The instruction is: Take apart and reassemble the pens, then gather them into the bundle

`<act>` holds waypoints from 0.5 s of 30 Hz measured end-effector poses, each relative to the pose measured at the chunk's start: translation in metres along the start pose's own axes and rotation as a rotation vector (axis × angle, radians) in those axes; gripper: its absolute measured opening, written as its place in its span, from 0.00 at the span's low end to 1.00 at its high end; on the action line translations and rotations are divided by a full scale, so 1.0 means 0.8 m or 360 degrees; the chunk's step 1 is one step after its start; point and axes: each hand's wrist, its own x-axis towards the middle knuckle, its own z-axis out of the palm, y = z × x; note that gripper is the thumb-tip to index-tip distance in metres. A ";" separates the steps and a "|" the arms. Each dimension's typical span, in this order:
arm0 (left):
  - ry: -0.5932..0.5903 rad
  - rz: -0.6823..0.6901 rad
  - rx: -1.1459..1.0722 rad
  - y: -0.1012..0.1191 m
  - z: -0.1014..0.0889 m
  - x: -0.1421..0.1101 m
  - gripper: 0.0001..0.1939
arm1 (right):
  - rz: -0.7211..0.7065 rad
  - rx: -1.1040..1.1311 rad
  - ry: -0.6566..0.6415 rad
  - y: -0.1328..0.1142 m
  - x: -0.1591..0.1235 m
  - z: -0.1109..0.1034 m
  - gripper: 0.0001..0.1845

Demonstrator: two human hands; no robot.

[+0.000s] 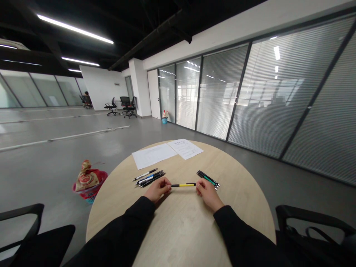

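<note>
A yellow and black pen (184, 185) stretches level between my two hands over the round table. My left hand (158, 190) pinches its black end on the left. At the other end, my right hand (208, 193) grips the tip with closed fingers. Just beyond my left hand lies a bunch of several pens (150, 178), black, white and blue. A second group of pens (208, 178), black with a green one among them, lies behind my right hand, which partly covers it.
Two sheets of paper, a blank-looking one (154, 155) and a printed one (185, 149), lie at the table's (233, 178) far side. A basket (90, 187) with a bag stands on the floor at left. Black chairs (314, 218) flank the table.
</note>
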 end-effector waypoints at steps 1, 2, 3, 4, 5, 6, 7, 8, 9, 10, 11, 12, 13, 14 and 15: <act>0.0002 0.0001 -0.0006 -0.001 0.000 0.000 0.17 | -0.0001 0.0001 0.0001 0.000 0.000 0.000 0.13; 0.0003 0.0003 -0.0010 -0.001 0.000 0.000 0.17 | -0.0002 0.0000 0.0002 0.000 0.000 0.000 0.13; 0.0007 0.0007 -0.0013 -0.002 0.000 0.001 0.17 | -0.0004 0.0001 0.0001 -0.001 0.000 0.000 0.13; 0.0008 0.0009 -0.0010 -0.003 -0.001 0.001 0.17 | -0.0006 0.0002 0.0001 -0.001 0.000 0.000 0.13; 0.0006 0.0011 -0.0005 -0.004 -0.001 0.002 0.17 | -0.0007 0.0004 0.0004 -0.001 0.000 0.000 0.13; 0.0005 0.0014 0.0001 -0.005 -0.001 0.002 0.17 | -0.0010 0.0009 0.0007 -0.001 -0.001 0.001 0.13; 0.0004 0.0018 0.0005 -0.005 -0.002 0.002 0.17 | -0.0014 0.0016 0.0011 -0.001 -0.001 0.001 0.13; 0.0000 0.0021 0.0007 -0.005 -0.002 0.002 0.17 | -0.0020 0.0022 0.0010 -0.001 0.000 0.001 0.13; -0.0001 0.0026 0.0009 -0.005 -0.002 0.002 0.17 | -0.0027 0.0027 0.0009 0.000 0.000 0.002 0.13; -0.0001 0.0031 0.0012 -0.005 -0.002 0.002 0.16 | -0.0031 0.0030 0.0007 0.000 0.000 0.002 0.13; -0.0003 0.0033 0.0021 -0.004 -0.002 0.002 0.16 | -0.0035 0.0029 0.0004 0.000 0.000 0.002 0.13; -0.0006 0.0032 0.0034 -0.004 -0.003 0.002 0.16 | -0.0034 0.0026 0.0001 0.001 0.000 0.002 0.13; -0.0007 0.0032 0.0047 -0.003 -0.003 0.002 0.16 | -0.0032 0.0020 0.0000 0.001 0.000 0.001 0.13; -0.0006 0.0032 0.0057 -0.003 -0.003 0.002 0.16 | -0.0030 0.0015 -0.0003 0.001 0.000 0.001 0.13; -0.0006 0.0033 0.0064 -0.003 -0.004 0.002 0.16 | -0.0029 0.0012 -0.0004 0.002 0.000 0.001 0.13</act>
